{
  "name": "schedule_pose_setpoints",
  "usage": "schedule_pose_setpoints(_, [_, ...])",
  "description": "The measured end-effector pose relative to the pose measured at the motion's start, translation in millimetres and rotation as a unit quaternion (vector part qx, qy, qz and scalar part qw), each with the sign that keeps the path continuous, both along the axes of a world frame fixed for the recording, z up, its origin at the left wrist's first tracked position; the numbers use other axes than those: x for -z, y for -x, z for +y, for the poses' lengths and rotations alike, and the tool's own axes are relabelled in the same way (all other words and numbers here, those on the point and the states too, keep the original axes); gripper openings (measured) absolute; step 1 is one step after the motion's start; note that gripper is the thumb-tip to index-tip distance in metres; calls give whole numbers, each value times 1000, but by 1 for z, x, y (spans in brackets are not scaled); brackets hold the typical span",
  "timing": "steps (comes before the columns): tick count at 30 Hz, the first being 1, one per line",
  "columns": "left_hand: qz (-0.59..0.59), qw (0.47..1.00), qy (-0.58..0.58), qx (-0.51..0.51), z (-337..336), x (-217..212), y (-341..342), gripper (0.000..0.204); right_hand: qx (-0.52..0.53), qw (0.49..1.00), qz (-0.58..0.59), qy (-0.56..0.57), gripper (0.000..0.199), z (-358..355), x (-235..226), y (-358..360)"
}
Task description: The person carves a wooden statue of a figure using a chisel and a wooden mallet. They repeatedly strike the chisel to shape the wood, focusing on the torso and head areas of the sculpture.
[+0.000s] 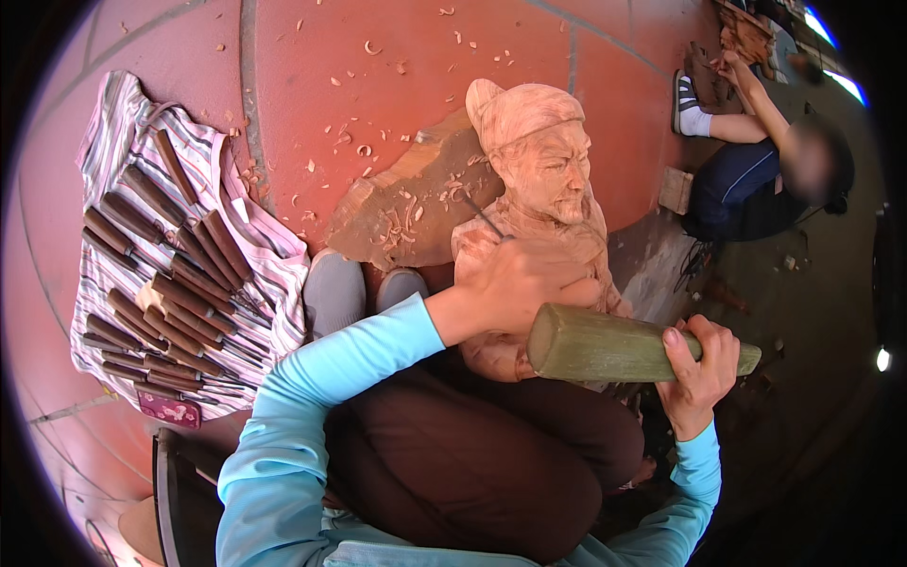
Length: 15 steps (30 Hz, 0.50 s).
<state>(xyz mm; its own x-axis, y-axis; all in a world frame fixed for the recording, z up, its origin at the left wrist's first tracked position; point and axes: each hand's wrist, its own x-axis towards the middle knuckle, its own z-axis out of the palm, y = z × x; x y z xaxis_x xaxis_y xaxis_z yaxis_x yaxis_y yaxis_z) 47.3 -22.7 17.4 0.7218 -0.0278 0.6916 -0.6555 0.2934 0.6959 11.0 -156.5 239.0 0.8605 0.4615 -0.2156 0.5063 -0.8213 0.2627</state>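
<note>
Ideally, the chisel (486, 217) is braced firmly before each tap, its edge set with the grain, and driven by short, square blows of the mallet (600, 346) rather than one hard swing; the knuckles should be clear of the striking end. The carving (543, 161), a capped, bearded bust, is in front of the knees (576, 435), next to the slab (368, 219); if it rocks, the edge would likely skid.

The left hand (524, 282) lies across the bust's chest, palm down, its grip clamped on the chisel, whose shank slants up and left by the shoulder; whether the edge touches wood I cannot tell. The right hand (699, 369) comes up from below, thumb and fingers wrapped around the mallet's narrow part, the thick end just beside the left hand.
</note>
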Motion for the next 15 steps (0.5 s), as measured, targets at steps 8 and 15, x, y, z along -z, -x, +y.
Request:
schedule_pose_setpoints(8, [85, 989, -72, 92, -15, -66, -10, 33, 273, 938, -99, -188, 17, -15, 11, 24])
schedule_pose_setpoints(15, [139, 984, -80, 84, -30, -72, -30, 26, 259, 957, -59, -119, 14, -21, 6, 25])
